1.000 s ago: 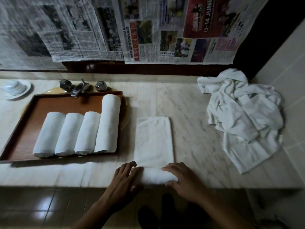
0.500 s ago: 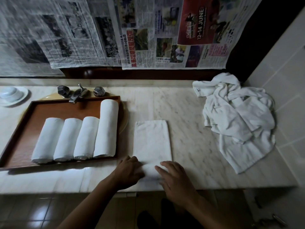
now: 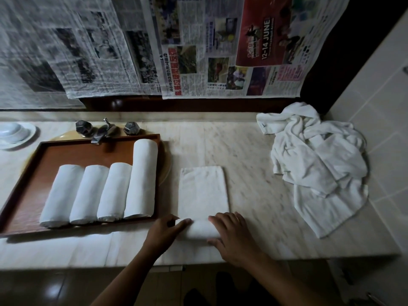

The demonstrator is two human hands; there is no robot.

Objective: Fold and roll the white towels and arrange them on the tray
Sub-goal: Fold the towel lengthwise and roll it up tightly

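Folded towel (image 3: pixel 203 191) lies as a long narrow strip on the marble counter (image 3: pixel 242 151), approx. centre of view, long axis running 12 to 6 o'clock. Its 6 o'clock end is wound into a short fat roll near the counter's front edge. The rest of the strip is flat, far end squared off.

L hand (image 3: pixel 164 231) is at 9 o'clock of the roll, fingers curled over that end w/ fingertips on top of the cloth. R hand (image 3: pixel 231 237) is at 3 o'clock of the roll, fingers bent over its top, thumb against its near side. Both hands thus grip the rolled part of the folded towel.

Tray (image 3: pixel 72 151), brown wood, sits at 9 o'clock of the strip, just beside it. On it are 4 rolled towels (image 3: pixel 88 194), parallel & touching. The one at the 3 o'clock end is longer than the other 3 & reaches further toward 12.

Faucet (image 3: pixel 103 131) w/ two faceted knobs stands at 12 o'clock of the tray, spout over the far rim. White dish (image 3: pixel 15 133) is at approx. 10 o'clock of view, cut by the frame edge. Loose towel pile (image 3: pixel 318 160), crumpled, is at 2 o'clock of the strip, well apart from it, near the tiled wall (image 3: pixel 375 96). Newspaper sheets (image 3: pixel 198 51) hang along the 12 o'clock side behind the counter.
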